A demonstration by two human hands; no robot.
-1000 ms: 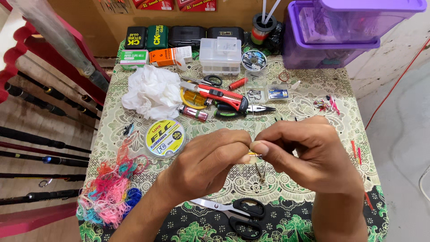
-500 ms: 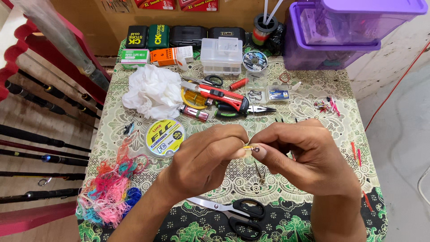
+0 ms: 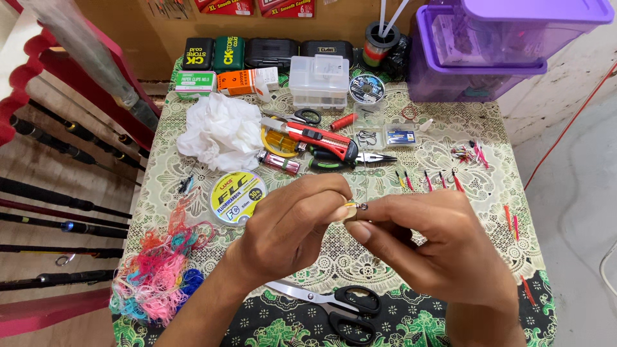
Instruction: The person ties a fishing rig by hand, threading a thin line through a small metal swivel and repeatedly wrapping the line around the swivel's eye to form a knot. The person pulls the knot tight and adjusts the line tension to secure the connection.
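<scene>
Head view shows both hands, left hand (image 3: 292, 222) and right hand (image 3: 430, 247), pinched closed together on a small metal swivel (image 3: 357, 207).

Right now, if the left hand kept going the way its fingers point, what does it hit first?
The left hand points rightward, fingertips pinching a small metal piece. Straight on, it meets the right hand, whose fingertips pinch the same piece. They look already in contact; depth is unclear.

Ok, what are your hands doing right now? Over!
Left hand and right hand meet fingertip to fingertip, pinching a tiny metal swivel. Held above the patterned tablecloth. Black-handled scissors lie below the hands. Nothing blocking.
</scene>
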